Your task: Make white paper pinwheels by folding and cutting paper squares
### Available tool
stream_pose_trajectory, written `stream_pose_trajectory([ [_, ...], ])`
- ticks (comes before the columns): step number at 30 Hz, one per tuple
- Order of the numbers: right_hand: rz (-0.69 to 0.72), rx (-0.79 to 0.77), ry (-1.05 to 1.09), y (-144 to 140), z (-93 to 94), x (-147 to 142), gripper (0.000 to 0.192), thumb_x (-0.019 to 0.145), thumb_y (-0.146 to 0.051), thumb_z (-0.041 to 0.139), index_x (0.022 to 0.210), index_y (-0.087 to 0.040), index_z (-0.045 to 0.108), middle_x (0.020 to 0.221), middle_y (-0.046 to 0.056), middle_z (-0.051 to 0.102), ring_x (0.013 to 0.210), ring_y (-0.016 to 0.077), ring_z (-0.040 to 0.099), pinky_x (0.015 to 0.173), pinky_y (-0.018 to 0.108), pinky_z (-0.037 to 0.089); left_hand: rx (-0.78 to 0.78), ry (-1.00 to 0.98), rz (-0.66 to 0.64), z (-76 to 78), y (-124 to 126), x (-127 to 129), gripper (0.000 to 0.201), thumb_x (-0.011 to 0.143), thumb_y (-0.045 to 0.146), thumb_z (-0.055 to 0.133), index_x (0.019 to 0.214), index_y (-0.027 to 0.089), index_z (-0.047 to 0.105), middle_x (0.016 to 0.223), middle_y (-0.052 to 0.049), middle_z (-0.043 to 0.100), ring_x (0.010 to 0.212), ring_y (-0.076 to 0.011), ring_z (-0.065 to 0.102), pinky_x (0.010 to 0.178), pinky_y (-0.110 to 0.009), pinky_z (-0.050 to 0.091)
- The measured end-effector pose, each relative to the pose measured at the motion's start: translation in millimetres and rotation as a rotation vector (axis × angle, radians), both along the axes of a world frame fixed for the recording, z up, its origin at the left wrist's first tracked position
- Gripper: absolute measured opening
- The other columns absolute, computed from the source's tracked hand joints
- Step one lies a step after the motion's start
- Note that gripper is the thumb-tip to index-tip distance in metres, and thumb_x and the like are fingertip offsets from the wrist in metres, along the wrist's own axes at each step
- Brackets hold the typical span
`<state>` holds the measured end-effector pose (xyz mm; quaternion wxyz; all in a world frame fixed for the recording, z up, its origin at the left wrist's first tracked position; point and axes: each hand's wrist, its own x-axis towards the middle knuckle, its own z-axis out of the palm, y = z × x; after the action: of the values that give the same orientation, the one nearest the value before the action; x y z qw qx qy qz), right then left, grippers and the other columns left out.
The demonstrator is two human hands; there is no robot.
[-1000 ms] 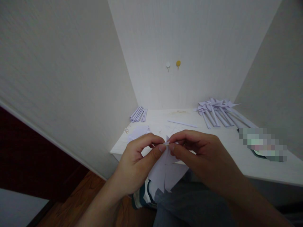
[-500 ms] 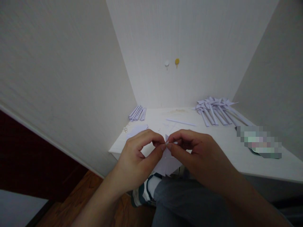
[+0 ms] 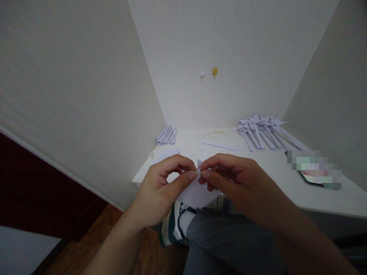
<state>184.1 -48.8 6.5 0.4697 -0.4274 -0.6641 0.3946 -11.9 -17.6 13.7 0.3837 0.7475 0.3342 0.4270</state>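
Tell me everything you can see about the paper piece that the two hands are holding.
The paper piece is white and thin, folded, with pointed tips at its lower edge and one small point sticking up between the fingertips. It hangs in the air before the table edge, above the person's lap. The left hand and the right hand pinch its top, thumbs and forefingers nearly meeting. Finer folds are hidden by the fingers.

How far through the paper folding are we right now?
Done, by the look of it: a pile of folded pinwheels on sticks at the table's back right. In hand: the left hand and right hand pinch one paper piece. Left: rolled sticks and a loose strip.
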Motion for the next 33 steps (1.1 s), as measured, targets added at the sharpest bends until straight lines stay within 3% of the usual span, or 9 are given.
stream_pose_trajectory([
  [13,-0.056,0.088,0.028,-0.5,5.3,-2.6,0.011,0.09,-0.026,0.067,0.089,-0.022,0.078,0.074,0.0,0.071,0.065,0.0142,0.061,0.053,0.024,0.043,-0.267,-0.2,-0.063,3.9,-2.6,-2.9,0.01,0.082,0.027,0.077,0.084,0.019,0.071,0.074,-0.001,0.064,0.064,-0.0112,0.053,0.055,-0.021,0.039],
  [27,-0.017,0.06,0.071,-1.1,3.9,-2.8,0.014,0.091,-0.028,0.067,0.095,-0.024,0.08,0.083,0.001,0.075,0.072,0.0153,0.064,0.059,0.025,0.046,-0.312,-0.221,-0.084,4.6,-2.6,-0.6,0.01,0.083,0.027,0.076,0.084,0.019,0.072,0.072,-0.001,0.063,0.062,-0.0107,0.053,0.054,-0.02,0.039],
  [33,-0.02,0.01,0.074,-0.8,3.3,-3.4,0.016,0.091,-0.028,0.066,0.099,-0.023,0.079,0.076,0.0,0.073,0.062,0.013,0.06,0.05,0.023,0.042,-0.324,-0.215,-0.071,4.3,-3.5,-2.3,0.012,0.083,0.029,0.077,0.085,0.018,0.072,0.073,-0.001,0.064,0.063,-0.0105,0.055,0.054,-0.02,0.039],
])
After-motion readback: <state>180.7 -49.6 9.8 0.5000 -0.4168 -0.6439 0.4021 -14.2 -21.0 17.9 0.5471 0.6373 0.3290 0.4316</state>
